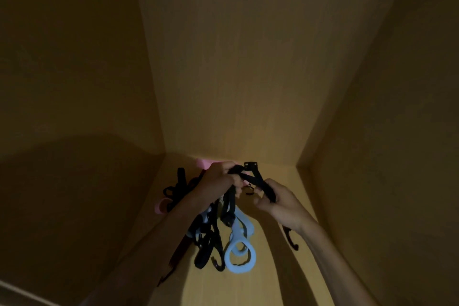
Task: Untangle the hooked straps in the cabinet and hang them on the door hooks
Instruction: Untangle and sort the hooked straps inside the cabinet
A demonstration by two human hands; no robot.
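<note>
A tangled bunch of black straps (228, 208) hangs inside the dim wooden cabinet, gripped from above by my left hand (219, 180). Pale blue plastic rings (239, 252) and black hooks (218, 264) dangle from the bunch. My right hand (278, 202) holds one black strap (258, 182) that runs up and left to the bunch. Another black hook (293, 242) hangs below my right wrist. More black straps (177, 187) with pink pieces (161, 206) lie on the cabinet floor behind my left arm.
The cabinet's back wall (236, 69), left wall (74, 82) and right wall (385, 107) close in around the hands. The wooden floor (273, 268) stretches toward me. A pink object (205, 163) sits at the back corner. No door hooks are in view.
</note>
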